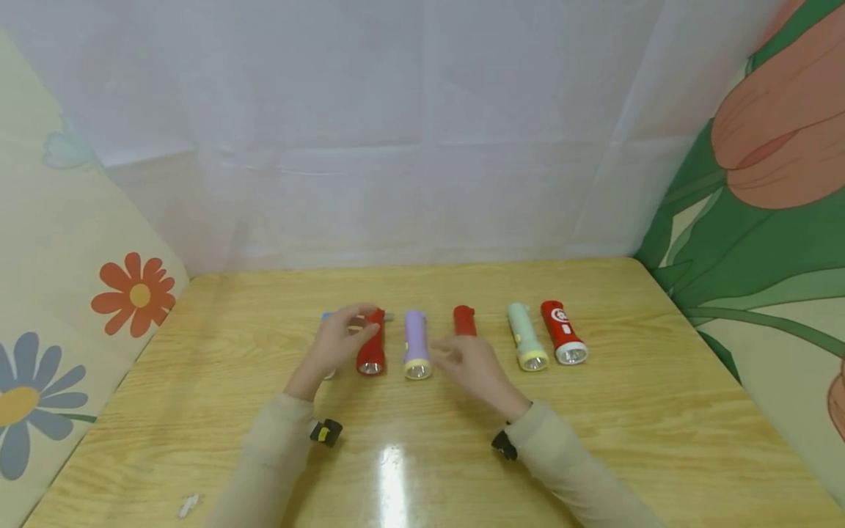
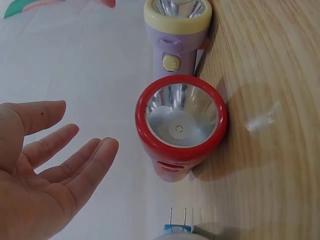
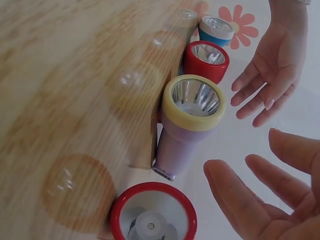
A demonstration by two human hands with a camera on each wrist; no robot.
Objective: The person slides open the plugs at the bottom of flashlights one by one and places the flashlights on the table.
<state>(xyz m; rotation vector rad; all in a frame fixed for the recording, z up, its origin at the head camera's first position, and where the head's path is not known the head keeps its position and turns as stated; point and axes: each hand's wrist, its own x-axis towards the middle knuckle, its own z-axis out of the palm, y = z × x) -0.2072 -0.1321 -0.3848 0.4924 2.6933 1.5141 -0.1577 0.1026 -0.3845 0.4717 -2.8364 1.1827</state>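
Observation:
Several flashlights lie in a row on the wooden table, lenses toward the person. My left hand (image 1: pixel 335 343) hovers over the left red flashlight (image 1: pixel 372 350), its fingers spread and apart from it in the left wrist view. A blue-and-white flashlight (image 3: pixel 215 34) lies left of that one, mostly hidden by this hand in the head view; two metal prongs (image 2: pixel 178 216) stick out of it. My right hand (image 1: pixel 474 364) is between the purple flashlight (image 1: pixel 416 339) with a yellow rim and another red flashlight (image 1: pixel 465 320). Its fingers are loose and hold nothing; it partly covers that red one.
Farther right lie a mint-green flashlight (image 1: pixel 522 328) with a yellow rim and a red flashlight with a white rim (image 1: pixel 561 326). A small white scrap (image 1: pixel 188 505) is at the table's front left. A white cloth (image 1: pixel 422 147) hangs behind the table.

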